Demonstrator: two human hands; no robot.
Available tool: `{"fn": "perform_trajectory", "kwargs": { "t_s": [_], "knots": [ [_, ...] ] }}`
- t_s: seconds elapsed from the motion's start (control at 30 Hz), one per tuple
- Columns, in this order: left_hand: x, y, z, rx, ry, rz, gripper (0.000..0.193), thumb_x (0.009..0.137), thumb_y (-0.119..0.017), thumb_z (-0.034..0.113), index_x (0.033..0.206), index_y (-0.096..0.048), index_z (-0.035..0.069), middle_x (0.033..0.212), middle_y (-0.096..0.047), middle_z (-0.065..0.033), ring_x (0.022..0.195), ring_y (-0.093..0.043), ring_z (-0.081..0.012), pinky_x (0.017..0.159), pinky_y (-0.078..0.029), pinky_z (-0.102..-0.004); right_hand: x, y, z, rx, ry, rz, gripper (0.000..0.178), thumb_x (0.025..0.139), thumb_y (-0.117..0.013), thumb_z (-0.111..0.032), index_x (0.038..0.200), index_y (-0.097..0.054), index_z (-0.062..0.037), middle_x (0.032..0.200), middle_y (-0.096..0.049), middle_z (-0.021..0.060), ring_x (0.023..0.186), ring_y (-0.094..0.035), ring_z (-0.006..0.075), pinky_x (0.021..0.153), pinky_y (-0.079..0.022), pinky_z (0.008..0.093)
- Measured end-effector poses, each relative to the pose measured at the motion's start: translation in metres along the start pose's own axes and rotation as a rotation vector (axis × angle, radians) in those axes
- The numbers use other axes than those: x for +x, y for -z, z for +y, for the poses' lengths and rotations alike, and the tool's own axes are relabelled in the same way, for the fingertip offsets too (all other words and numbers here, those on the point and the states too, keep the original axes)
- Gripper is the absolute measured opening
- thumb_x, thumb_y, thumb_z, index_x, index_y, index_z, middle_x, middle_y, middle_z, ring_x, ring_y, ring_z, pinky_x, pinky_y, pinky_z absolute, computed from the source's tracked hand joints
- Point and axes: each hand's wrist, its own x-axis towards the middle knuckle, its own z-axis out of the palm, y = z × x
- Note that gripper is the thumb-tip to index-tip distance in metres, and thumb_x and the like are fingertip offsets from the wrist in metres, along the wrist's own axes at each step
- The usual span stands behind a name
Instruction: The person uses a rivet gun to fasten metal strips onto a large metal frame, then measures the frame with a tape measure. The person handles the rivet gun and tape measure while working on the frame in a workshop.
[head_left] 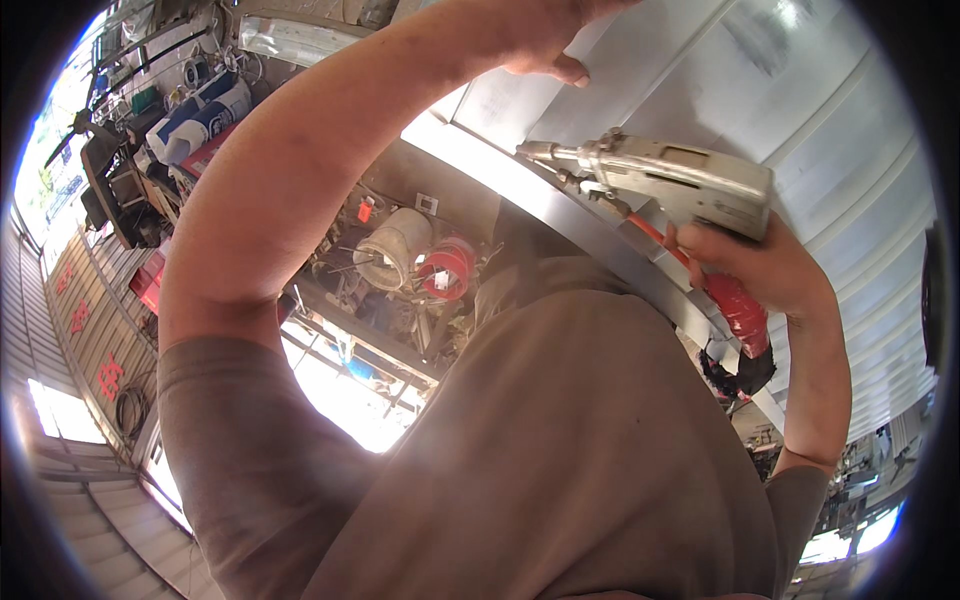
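My right hand is wrapped around the red grip of a silvery pistol-shaped tool. Its narrow nozzle points left and lies close to the seam between the ribbed metal panel and a long bright metal strip. Whether the tip touches the metal I cannot tell. My left hand reaches across the top over the panel, its thumb stretched out and apart from the rest. The upper edge of the picture cuts off most of its fingers, and I see nothing held in it.
On the floor below stand a whitish bucket and a red bucket amid scattered scraps. Blue-and-white bags and other clutter fill the left. A dark cable hangs below the tool's grip.
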Motion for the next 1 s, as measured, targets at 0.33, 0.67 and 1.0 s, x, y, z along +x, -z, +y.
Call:
{"fn": "perform_trajectory", "kwargs": {
  "t_s": [0.33,0.67,1.0],
  "knots": [
    [-0.007,0.009,0.003,-0.016,-0.010,0.018,0.102,0.091,-0.071,0.055,0.167,-0.015,0.016,0.176,-0.004,-0.0004,0.162,-0.005,-0.0237,0.120,-0.021,-0.0747,-0.056,-0.016,0.045,0.120,0.156,0.175,0.052,0.094,-0.078,-0.033,0.131,-0.061,-0.0002,0.099,-0.071,0.0086,0.073,-0.064,0.0122,0.066,-0.056,0.0298],
    [-0.011,0.000,-0.048,-0.737,0.132,0.427,0.072,0.103,-0.062,0.041,0.159,-0.034,0.006,0.151,-0.052,-0.0236,0.141,-0.050,-0.0363,0.116,-0.041,-0.0467,-0.065,-0.042,0.045,0.018,0.117,0.253,0.051,0.095,-0.078,-0.037,0.128,-0.063,-0.0005,0.100,-0.072,0.0071,0.075,-0.065,0.0138,0.067,-0.056,0.0314],
    [-0.165,-0.108,0.015,-1.064,0.915,0.712,0.041,0.098,-0.071,0.042,0.091,-0.071,0.002,0.074,-0.069,-0.0092,0.067,-0.061,-0.0170,0.067,-0.051,-0.0351,-0.077,-0.076,0.087,-0.045,0.367,0.361,0.061,0.097,-0.076,-0.039,0.142,-0.055,-0.0035,0.115,-0.068,0.0066,0.091,-0.064,0.0118,0.079,-0.056,0.0297]
  ]
}}
